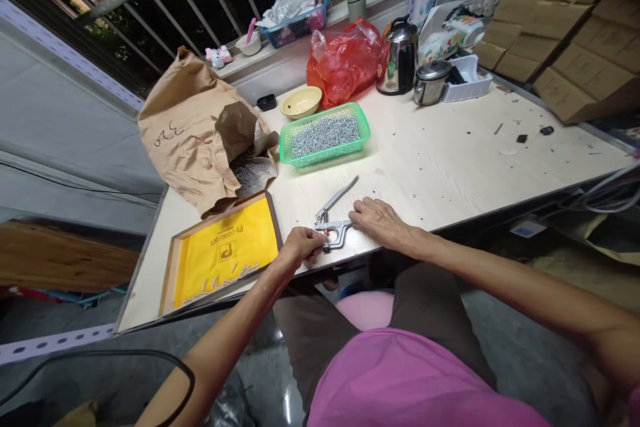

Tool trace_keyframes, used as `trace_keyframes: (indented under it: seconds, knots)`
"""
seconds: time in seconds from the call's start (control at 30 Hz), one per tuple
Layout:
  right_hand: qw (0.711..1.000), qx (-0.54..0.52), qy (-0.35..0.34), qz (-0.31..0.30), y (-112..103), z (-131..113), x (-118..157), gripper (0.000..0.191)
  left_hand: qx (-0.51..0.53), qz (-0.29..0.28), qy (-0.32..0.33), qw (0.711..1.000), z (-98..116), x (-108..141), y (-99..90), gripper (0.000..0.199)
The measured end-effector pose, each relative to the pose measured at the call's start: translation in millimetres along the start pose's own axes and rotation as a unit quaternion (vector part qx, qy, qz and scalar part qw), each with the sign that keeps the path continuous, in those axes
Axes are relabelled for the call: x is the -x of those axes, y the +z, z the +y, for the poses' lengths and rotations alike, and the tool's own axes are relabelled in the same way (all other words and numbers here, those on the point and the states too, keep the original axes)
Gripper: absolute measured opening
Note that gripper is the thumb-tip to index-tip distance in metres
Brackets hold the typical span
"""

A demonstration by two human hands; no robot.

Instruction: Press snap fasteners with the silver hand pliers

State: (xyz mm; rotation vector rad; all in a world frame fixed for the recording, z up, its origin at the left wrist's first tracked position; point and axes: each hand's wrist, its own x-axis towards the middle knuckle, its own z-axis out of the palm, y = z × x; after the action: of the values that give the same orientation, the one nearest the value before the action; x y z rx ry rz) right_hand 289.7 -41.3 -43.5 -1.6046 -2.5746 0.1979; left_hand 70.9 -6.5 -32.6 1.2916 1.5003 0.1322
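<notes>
A pair of silver snap-fastener pliers [340, 233] lies near the table's front edge, its long upper handle [340, 195] spread away from the body. My right hand [379, 220] rests on the table with fingers curled over the end of the lower handle. At the jaws, my left hand [303, 245] has thumb and forefinger pinched together; whatever they hold is too small to name. A tiny red spot shows between the jaws. Left of that hand is a shallow tray [171, 270] lined with a yellow printed bag [225, 240], and small pale pin-like pieces [247, 271] lie along its near side.
A green basket [287, 152] full of small metal pins stands beyond the pliers. An open brown paper sack [193, 140] with more pins leans at left. Behind are a yellow bowl [301, 101], red plastic bag [343, 63], kettle [399, 57] and metal pot [431, 85]. Cardboard [560, 27] stands at right.
</notes>
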Motion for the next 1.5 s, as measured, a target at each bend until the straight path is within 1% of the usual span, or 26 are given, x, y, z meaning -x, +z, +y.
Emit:
trace_keyframes:
  seconds: [0.03,0.1,0.13,0.17,0.2,0.23,0.3,0.37,0.5,0.6,0.7,0.77,0.83,0.87,0.9,0.97,1.0,1.03,1.07,1.13,1.17,1.23,1.33,1.37,1.43,1.5]
  knots:
    - [1.000,-0.005,-0.005,0.010,-2,3,-3,0.021,0.004,-0.012,-0.010,1.000,1,1,0.2,0.037]
    - [0.999,-0.013,-0.017,0.025,-5,11,-11,0.054,0.010,-0.037,-0.026,0.999,1,4,1.1,0.039]
    - [0.999,-0.015,-0.025,0.020,-6,15,-16,0.071,0.013,-0.048,-0.030,0.998,1,6,1.6,0.040]
    - [0.999,-0.017,-0.035,0.004,-8,19,-22,0.083,0.016,-0.056,-0.032,0.998,1,7,2.1,0.040]
    - [0.999,-0.019,-0.045,-0.018,-9,22,-28,0.089,0.017,-0.058,-0.032,0.998,1,8,2.6,0.040]
    - [0.997,-0.019,-0.056,-0.040,-10,25,-33,0.090,0.017,-0.055,-0.033,0.998,1,9,3.1,0.039]
    - [0.995,-0.014,-0.073,-0.063,-11,27,-42,0.087,0.013,-0.041,-0.039,0.998,1,12,3.8,0.037]
    - [0.995,-0.006,-0.077,-0.059,-12,27,-46,0.083,0.011,-0.028,-0.051,0.998,1,14,4.5,0.034]
    - [0.996,0.002,-0.075,-0.049,-13,24,-45,0.076,0.019,-0.016,-0.068,0.997,0,16,6.4,0.027]
    - [0.996,0.005,-0.071,-0.059,-14,23,-43,0.070,0.025,-0.009,-0.068,0.997,0,17,8.6,0.025]
    - [0.995,0.003,-0.073,-0.064,-13,22,-41,0.059,0.015,-0.003,-0.073,0.997,0,20,10.2,0.024]
    - [0.996,-0.001,-0.072,-0.057,-12,22,-39,0.053,-0.008,0.001,-0.069,0.998,0,23,10.1,0.028]
    - [0.997,-0.006,-0.065,-0.051,-11,21,-36,0.050,-0.082,0.033,-0.038,0.995,1,28,9.8,0.036]
    - [0.997,-0.008,-0.062,-0.049,-11,21,-35,0.049,-0.137,0.067,-0.008,0.988,1,30,10.0,0.038]
    - [0.997,-0.009,-0.059,-0.048,-10,20,-34,0.048,-0.193,0.111,0.033,0.974,2,32,10.7,0.039]
    - [0.997,-0.012,-0.057,-0.046,-9,19,-32,0.047,-0.287,0.188,0.139,0.929,5,33,14.6,0.031]
    - [0.997,-0.012,-0.057,-0.046,-9,18,-31,0.047,-0.320,0.208,0.195,0.903,8,31,17.7,0.025]
    - [0.997,-0.012,-0.056,-0.044,-8,18,-30,0.047,-0.347,0.211,0.248,0.880,11,29,21.3,0.024]
    - [0.997,-0.010,-0.056,-0.043,-7,17,-29,0.048,-0.371,0.204,0.293,0.857,14,25,24.9,0.030]
    - [0.998,-0.008,-0.056,-0.041,-5,17,-28,0.050,-0.410,0.171,0.350,0.825,21,17,31.2,0.044]
    - [0.997,-0.008,-0.056,-0.043,-5,17,-27,0.052,-0.424,0.150,0.360,0.817,24,12,33.2,0.049]
    - [0.997,-0.011,-0.053,-0.054,-7,18,-25,0.056,-0.447,0.109,0.357,0.813,30,5,34.9,0.053]
    - [0.997,-0.011,-0.028,-0.074,-14,20,-23,0.063,-0.486,0.080,0.341,0.801,37,-2,33.7,0.056]
    - [0.997,-0.008,-0.019,-0.080,-17,20,-22,0.061,-0.499,0.081,0.337,0.795,39,-4,33.2,0.058]
    - [0.996,0.003,-0.010,-0.090,-22,18,-22,0.050,-0.521,0.081,0.333,0.782,43,-6,33.0,0.057]
    - [0.995,0.010,-0.004,-0.099,-25,14,-22,0.038,-0.536,0.079,0.337,0.770,45,-8,33.5,0.047]
